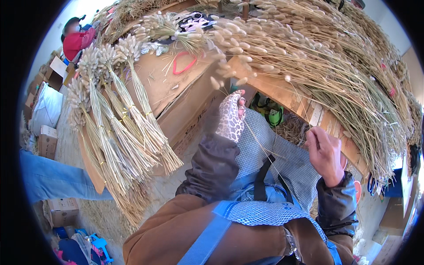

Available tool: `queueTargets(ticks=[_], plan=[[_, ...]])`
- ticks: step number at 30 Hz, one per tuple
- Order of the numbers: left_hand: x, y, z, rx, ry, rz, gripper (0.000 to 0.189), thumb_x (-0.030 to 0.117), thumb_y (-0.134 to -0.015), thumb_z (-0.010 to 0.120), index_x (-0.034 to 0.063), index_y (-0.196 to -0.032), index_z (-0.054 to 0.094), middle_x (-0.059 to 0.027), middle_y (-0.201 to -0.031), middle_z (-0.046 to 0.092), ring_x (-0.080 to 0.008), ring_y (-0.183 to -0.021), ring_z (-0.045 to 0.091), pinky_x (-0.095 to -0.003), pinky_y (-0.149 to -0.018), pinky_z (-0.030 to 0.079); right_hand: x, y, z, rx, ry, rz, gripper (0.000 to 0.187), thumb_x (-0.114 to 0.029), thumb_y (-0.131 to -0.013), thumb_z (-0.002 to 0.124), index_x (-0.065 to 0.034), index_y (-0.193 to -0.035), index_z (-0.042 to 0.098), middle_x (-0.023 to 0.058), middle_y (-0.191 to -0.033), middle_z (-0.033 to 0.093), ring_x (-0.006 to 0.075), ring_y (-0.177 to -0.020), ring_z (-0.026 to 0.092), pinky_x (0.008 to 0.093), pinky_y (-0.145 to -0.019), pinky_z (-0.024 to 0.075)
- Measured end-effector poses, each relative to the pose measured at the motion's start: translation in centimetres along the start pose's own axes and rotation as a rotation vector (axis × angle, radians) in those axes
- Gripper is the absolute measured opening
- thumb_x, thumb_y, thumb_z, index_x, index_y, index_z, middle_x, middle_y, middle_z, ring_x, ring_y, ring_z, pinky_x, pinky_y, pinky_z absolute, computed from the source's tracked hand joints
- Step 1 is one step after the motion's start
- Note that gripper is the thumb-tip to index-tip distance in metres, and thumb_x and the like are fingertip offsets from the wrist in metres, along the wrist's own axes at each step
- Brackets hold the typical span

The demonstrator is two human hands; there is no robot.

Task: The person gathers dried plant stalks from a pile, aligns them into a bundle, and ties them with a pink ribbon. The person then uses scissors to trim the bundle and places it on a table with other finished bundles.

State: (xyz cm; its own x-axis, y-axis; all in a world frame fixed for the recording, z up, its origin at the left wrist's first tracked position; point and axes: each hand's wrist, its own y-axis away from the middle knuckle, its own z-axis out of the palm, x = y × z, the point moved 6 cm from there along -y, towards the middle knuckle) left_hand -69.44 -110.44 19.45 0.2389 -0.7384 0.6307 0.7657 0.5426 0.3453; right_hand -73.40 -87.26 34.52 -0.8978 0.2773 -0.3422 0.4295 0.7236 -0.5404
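My left hand (233, 116), in a leopard-print glove with bare fingertips, is closed around a few bunny-tail grass stems (253, 132). Their fluffy heads (217, 82) stick out above the fist, and the thin stalks hang down over my lap. To the right, my bare right hand (324, 150) pinches a single stem (302, 101) near its lower end; its pale head (287, 78) points up and away from me. Just beyond that hand, a large heap of loose bunny-tail grass (324, 73) covers a wooden board (291, 96).
Tied bunches of bunny-tail grass (116, 122) lie on a cardboard-topped surface (149, 76) at left, with a pink loop (184, 63) near them. Scissors (371, 185) hang at right. Cartons (48, 140) stand on the floor. Another person (74, 41) sits at far left; a denim-clad leg (63, 175) is nearer.
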Motion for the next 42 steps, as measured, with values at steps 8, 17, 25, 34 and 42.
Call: queueTargets(ticks=[8,17,25,34,42], plan=[[1.4,0.4,-0.4,0.042,0.060,0.068,0.018,0.016,-0.092,0.049,0.0041,-0.105,0.054,0.0029,-0.066,0.048,-0.0053,-0.043,0.038,-0.0187,-0.035,0.029,4.4,1.1,3.4,-0.378,0.463,0.197,0.009,-0.009,-0.085,0.055,-0.0055,-0.077,0.054,0.0153,-0.060,0.056,0.0296,-0.051,0.056,0.0385,-0.047,0.0434],[3.0,3.1,3.1,-0.192,0.144,0.117,0.024,0.015,-0.091,0.049,0.0005,-0.110,0.054,0.0021,-0.067,0.050,-0.0049,-0.044,0.040,-0.0170,-0.035,0.029,-2.8,0.6,-4.2,0.068,0.271,-0.124,0.007,-0.003,-0.081,0.060,-0.0028,-0.083,0.054,0.0110,-0.057,0.050,0.0287,-0.049,0.052,0.0388,-0.044,0.0392],[1.4,3.8,4.2,-0.291,0.040,0.015,0.026,0.016,-0.092,0.048,0.0024,-0.115,0.052,0.0030,-0.072,0.049,-0.0025,-0.051,0.043,-0.0138,-0.041,0.032,0.4,-1.1,3.4,0.102,0.063,-0.031,0.007,-0.011,-0.084,0.061,-0.0071,-0.085,0.055,0.0097,-0.055,0.051,0.0294,-0.049,0.054,0.0388,-0.044,0.0410],[2.6,4.5,5.1,-0.354,-0.194,0.274,0.032,0.004,-0.089,0.051,0.0022,-0.121,0.051,-0.0045,-0.106,0.053,-0.0040,-0.078,0.048,-0.0172,-0.062,0.038,-0.9,-1.9,6.1,-0.034,0.039,-0.092,0.006,-0.010,-0.084,0.059,-0.0079,-0.081,0.054,0.0091,-0.055,0.050,0.0274,-0.049,0.054,0.0384,-0.044,0.0409],[1.7,4.3,4.6,-0.360,-0.159,0.265,0.027,0.002,-0.089,0.051,0.0025,-0.116,0.054,-0.0043,-0.117,0.055,-0.0040,-0.087,0.052,-0.0168,-0.072,0.045,-2.1,-1.0,6.3,-0.058,0.040,-0.194,0.007,-0.007,-0.080,0.061,-0.0071,-0.084,0.055,0.0086,-0.054,0.047,0.0273,-0.048,0.051,0.0385,-0.044,0.0394]])
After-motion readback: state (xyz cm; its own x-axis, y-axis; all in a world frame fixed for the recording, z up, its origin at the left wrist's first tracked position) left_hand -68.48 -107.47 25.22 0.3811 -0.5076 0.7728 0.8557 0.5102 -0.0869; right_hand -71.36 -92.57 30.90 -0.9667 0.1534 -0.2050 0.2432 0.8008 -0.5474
